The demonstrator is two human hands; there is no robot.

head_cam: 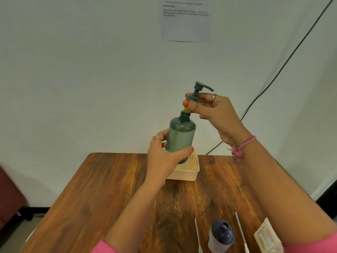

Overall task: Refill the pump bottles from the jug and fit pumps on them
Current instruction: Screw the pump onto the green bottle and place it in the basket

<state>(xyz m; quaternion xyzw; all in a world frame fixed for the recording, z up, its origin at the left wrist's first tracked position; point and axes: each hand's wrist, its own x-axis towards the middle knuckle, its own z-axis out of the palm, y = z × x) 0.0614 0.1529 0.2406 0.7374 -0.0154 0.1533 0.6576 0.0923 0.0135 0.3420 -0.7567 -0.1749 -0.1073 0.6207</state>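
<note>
Fingers (193, 105) of the right hand (217, 114) pinch the pump (199, 90) collar above the bottle (180, 139) neck; the left hand (164, 157) wraps the teal bottle, part-filled with greenish liquid. On the wooden surface (109, 189), a dark-capped jug (221, 236) at 5 o'clock; a cream basket (187, 172) at 12; white wall (73, 70) beyond.

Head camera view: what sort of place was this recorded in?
Probably a staged recording room rather than a home. A printed instruction sheet is stuck on a bare white wall, a cable runs down it, and a lone wooden table holds only the task items, such as the cream basket.
</note>
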